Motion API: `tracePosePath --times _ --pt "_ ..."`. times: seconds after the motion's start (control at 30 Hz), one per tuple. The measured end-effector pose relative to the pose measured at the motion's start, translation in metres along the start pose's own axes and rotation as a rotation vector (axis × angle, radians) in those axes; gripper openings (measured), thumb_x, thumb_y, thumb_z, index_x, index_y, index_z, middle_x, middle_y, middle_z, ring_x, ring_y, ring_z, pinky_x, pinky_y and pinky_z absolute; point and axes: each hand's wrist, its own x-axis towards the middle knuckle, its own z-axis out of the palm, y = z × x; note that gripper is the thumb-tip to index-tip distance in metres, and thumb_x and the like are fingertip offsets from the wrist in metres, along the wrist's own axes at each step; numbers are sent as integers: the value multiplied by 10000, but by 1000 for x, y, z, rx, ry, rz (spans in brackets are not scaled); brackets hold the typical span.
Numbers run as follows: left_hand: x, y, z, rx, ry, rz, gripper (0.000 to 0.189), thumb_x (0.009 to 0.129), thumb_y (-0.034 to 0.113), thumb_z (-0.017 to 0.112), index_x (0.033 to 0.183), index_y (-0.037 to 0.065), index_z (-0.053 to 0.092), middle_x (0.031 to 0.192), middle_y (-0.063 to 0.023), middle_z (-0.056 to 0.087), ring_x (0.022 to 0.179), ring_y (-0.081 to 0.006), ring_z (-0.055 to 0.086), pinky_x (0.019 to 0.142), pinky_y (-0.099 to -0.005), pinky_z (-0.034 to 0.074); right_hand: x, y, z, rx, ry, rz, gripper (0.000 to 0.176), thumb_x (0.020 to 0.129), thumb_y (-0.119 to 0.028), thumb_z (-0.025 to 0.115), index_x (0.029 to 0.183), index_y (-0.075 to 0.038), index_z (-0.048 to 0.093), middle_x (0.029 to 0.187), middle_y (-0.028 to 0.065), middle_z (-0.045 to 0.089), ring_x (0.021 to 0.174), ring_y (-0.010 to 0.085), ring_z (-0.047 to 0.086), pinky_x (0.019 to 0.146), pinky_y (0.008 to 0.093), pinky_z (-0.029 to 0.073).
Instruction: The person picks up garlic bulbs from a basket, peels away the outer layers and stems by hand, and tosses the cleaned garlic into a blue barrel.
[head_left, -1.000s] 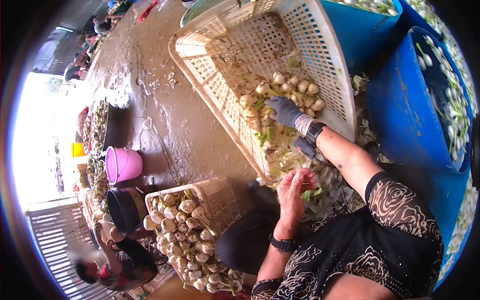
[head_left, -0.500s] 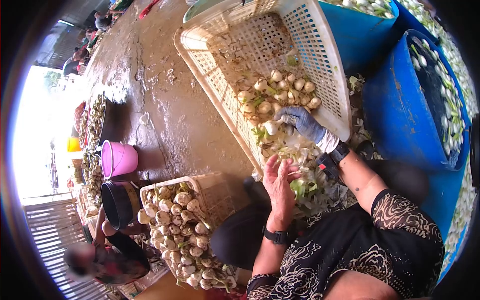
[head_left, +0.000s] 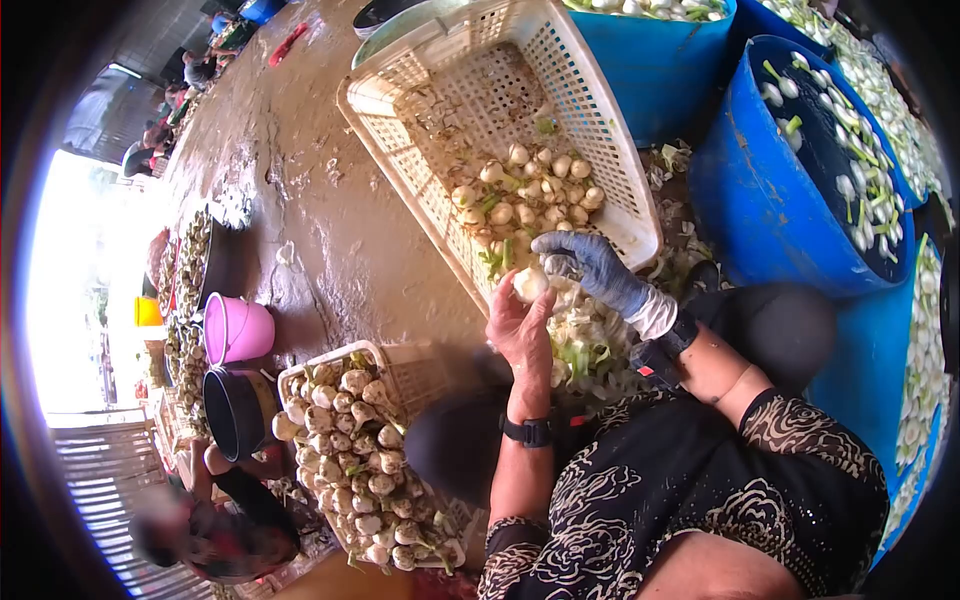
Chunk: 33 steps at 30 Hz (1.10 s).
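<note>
A white, onion-like bulb (head_left: 530,285) sits between the thumb and fingers of my bare left hand (head_left: 522,325), just off the near end of the plastic crate (head_left: 440,215). My right hand (head_left: 598,272), in a grey-blue glove, is beside the bulb with its fingers bent and apart. I see nothing held in it, though its palm is hidden. Behind both hands, several pale bulbs (head_left: 525,190) with bits of green stem lie in the crate. Loose peelings (head_left: 570,335) are heaped below my hands.
A second crate (head_left: 420,370) of dirtier bulbs stands to the left. Beyond it are a pink bucket (head_left: 238,328) and a black bucket (head_left: 240,410), with a person nearby. At right, a blue tub (head_left: 770,200) holds white bulbs in water. The floor (head_left: 300,180) looks wet.
The bulb has passed from my gloved right hand to my left hand, which has closed on it. The right hand's fingers have loosened, and the view has shifted slightly.
</note>
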Motion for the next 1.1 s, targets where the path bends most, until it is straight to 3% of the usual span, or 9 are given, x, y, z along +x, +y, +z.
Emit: tracePosePath --times 0.27,0.43,0.63,0.73,0.77,0.87,0.97,1.0,1.1 --pt "-2 -12 -6 523 -58 292 431 718 -79 716 1124 -24 580 887 -50 619 733 -102 583 692 -229 508 -16 -9 2 -570 55 -315 114 749 -41 644 857 -6 653 726 139 621 667 303 601 612 344 479" --pt "-4 -15 -10 180 -129 -113 402 719 -30 737 1094 -26 592 897 -61 641 695 -103 586 596 -235 490 -19 -6 -2 -548 120 -164 57 755 -48 601 790 -6 614 680 168 585 654 355 582 595 380 469" --pt "-7 3 -4 -246 -275 -221 388 745 -39 706 1110 -13 576 957 -71 621 783 -128 576 611 -221 462 -19 27 -25 -723 245 -12 116 790 -125 575 762 -15 598 703 206 597 683 372 599 610 426 470" --pt "-6 15 -7 -455 -263 -250 434 776 7 684 1179 -25 526 984 -73 597 825 -142 567 614 -223 447 -32 56 -54 -1047 133 223 111 782 -144 604 754 -37 614 687 173 619 657 326 609 622 397 482" --pt "-5 15 -10 -489 -251 -240 439 780 15 682 1186 -25 520 989 -73 593 832 -144 565 614 -223 446 -37 64 -62 -1046 138 224 111 782 -144 604 754 -37 614 687 173 619 657 326 609 622 397 482" --pt "-4 12 -10 -517 -306 -266 426 799 32 671 1190 -29 515 1013 -82 596 836 -143 566 624 -219 447 -36 53 -65 -282 123 199 140 818 -136 631 874 -9 648 762 65 647 703 115 584 681 283 487" --pt "-4 6 -7 -418 -287 -302 440 816 49 665 1217 -30 502 1048 -93 599 837 -139 570 629 -220 451 -26 -17 -50 149 -80 264 208 814 -118 652 979 8 650 871 53 664 756 98 579 710 283 486" --pt "-3 3 -7 -347 -290 -290 452 828 58 657 1239 -31 492 1069 -96 600 837 -137 573 632 -221 454 -24 -13 -49 24 -198 63 255 809 -145 669 1017 3 655 840 86 675 736 111 590 697 290 490" --pt "-2 -6 -6 -261 -271 -249 404 884 97 609 1256 -20 502 1116 -106 612 881 -131 595 644 -243 479 -26 -1 -37 -406 -259 44 239 811 -143 653 1003 -1 659 779 133 668 697 150 614 667 308 488"
